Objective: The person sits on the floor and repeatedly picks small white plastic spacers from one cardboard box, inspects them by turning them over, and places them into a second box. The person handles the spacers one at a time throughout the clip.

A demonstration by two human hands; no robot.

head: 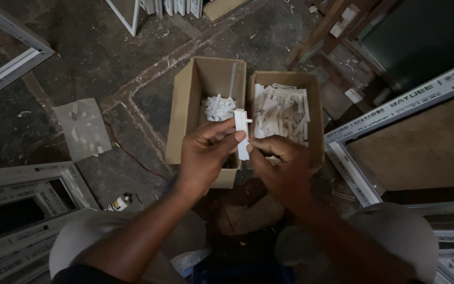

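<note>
While both hands pinch one white plastic strip (242, 134), left hand (206, 155) and right hand (279, 163) hover over two cardboard boxes (185, 121) of similar white pieces.

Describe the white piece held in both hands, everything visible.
The white piece is a short, narrow bar, plastic by its look, with a small tab sticking out on its right side near the top. It stands roughly upright above the gap between two open cardboard boxes. The left hand pinches its middle from the left with thumb and fingertips; the right hand touches its lower end from the right. Dim light hides finer detail.
</note>
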